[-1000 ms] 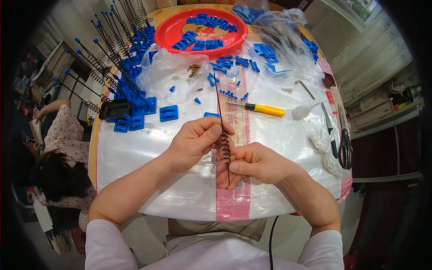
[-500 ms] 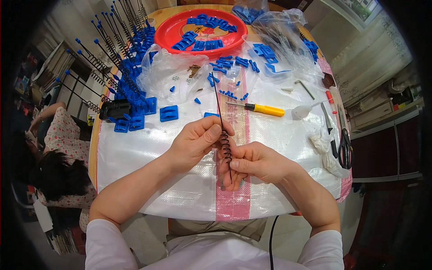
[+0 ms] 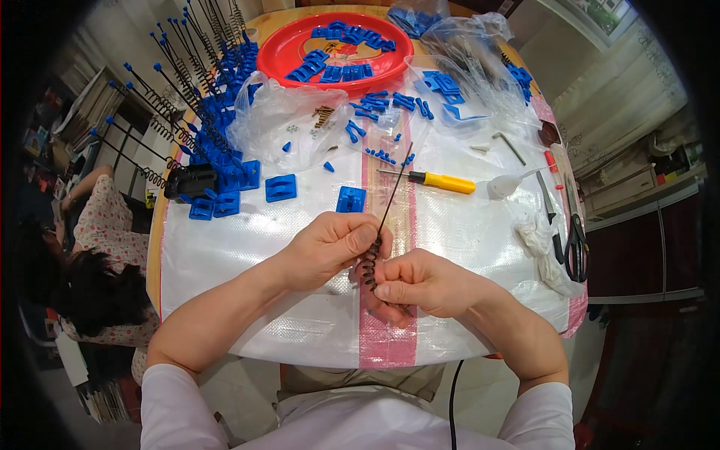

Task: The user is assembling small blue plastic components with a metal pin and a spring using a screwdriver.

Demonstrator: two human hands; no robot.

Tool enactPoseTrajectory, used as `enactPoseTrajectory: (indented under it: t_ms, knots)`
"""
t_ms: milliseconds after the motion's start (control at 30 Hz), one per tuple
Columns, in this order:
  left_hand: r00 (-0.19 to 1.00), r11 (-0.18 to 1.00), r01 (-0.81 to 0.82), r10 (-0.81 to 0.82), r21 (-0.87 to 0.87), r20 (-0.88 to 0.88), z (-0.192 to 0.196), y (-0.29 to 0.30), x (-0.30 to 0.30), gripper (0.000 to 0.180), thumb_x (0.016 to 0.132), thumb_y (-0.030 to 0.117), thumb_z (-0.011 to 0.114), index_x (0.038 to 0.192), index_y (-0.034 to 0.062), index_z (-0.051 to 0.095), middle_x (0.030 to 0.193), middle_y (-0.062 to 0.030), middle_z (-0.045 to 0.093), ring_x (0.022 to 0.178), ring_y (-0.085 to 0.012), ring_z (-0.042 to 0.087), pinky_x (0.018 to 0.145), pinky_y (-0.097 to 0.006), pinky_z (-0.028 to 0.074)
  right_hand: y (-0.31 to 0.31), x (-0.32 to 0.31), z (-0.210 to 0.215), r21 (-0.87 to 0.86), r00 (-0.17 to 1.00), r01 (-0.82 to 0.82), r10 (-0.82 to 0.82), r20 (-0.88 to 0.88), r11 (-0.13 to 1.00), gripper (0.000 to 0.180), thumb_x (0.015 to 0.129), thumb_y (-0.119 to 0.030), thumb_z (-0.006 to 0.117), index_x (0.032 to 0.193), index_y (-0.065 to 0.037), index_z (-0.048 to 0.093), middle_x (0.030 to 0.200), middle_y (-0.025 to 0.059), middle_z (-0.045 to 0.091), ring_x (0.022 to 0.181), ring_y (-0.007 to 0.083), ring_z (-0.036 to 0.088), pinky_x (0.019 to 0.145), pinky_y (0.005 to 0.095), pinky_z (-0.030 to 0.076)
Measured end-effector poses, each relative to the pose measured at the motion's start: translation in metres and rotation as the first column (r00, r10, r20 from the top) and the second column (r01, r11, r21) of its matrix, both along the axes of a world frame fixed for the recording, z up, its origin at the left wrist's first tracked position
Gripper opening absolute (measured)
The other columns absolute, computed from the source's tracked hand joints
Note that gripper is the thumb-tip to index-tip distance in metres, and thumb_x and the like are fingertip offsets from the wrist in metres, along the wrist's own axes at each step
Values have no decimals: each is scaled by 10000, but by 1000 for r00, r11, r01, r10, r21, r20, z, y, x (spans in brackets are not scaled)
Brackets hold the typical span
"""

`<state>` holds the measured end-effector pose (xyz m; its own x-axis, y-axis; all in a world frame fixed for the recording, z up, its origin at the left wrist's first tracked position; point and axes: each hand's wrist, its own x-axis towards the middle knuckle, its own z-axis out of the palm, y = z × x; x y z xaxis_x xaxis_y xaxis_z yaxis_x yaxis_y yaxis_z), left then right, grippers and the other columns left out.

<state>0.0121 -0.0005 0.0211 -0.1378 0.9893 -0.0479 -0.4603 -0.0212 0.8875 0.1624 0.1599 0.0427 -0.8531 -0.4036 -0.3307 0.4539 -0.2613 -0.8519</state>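
Note:
My left hand and my right hand meet over the near middle of the table. Between them is a thin black rod carrying a dark coil spring on its lower part. The left fingers pinch the spring near its top. The right thumb and fingers grip the spring's lower end. The rod's tip slants up and away toward the yellow-handled screwdriver. A small blue plastic block lies just beyond my left hand.
A white woven sheet covers the round table. A red tray with blue parts is at the back. Finished rods with springs in blue bases stand at left. Plastic bags, scissors, and a person seated left.
The rod has tipped a little to the right and my hands have shifted slightly along the spring; everything else on the table is unchanged.

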Motion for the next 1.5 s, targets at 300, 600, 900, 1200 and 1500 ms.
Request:
enactPoseTrajectory:
  t_ms: [300,600,900,1200,1500]
  knots:
    - [986,984,165,-164,-66,23,3,2,-13,442,1024,390,570,984,-44,643,857,-69,642,786,-128,635,722,-262,513,-1,0,-1,25,1000,-15,15,26,1000,260,1035,-195,543,915,24,618,693,28,596,583,98,544,547,242,446]
    - [970,967,244,-243,-71,22,7,3,-17,435,1013,377,595,1028,-54,650,881,-79,674,812,-128,660,729,-253,527,-2,0,0,70,998,-43,39,52,997,243,1006,-191,574,881,10,628,677,17,596,577,92,548,543,242,450]
    - [966,964,257,-258,-74,-4,7,4,-17,454,1010,395,592,1033,-55,650,877,-81,675,816,-129,660,729,-256,525,-3,0,0,54,998,-44,41,57,998,245,1002,-188,574,843,-7,615,675,15,597,575,89,542,544,243,445]
    - [975,974,222,-222,-51,14,-1,1,-21,469,1005,417,593,1032,-48,652,906,-73,652,831,-138,630,735,-274,494,-3,-1,1,57,999,-27,25,29,998,248,1029,-202,541,883,-10,600,688,21,605,588,94,547,554,247,448]
    - [986,986,167,-167,-21,28,-3,1,-20,456,1010,420,579,1041,-30,647,916,-81,659,816,-147,614,709,-289,475,-2,0,-4,37,1000,-9,9,2,999,263,1055,-227,510,969,-1,612,729,31,632,627,97,572,594,245,468]
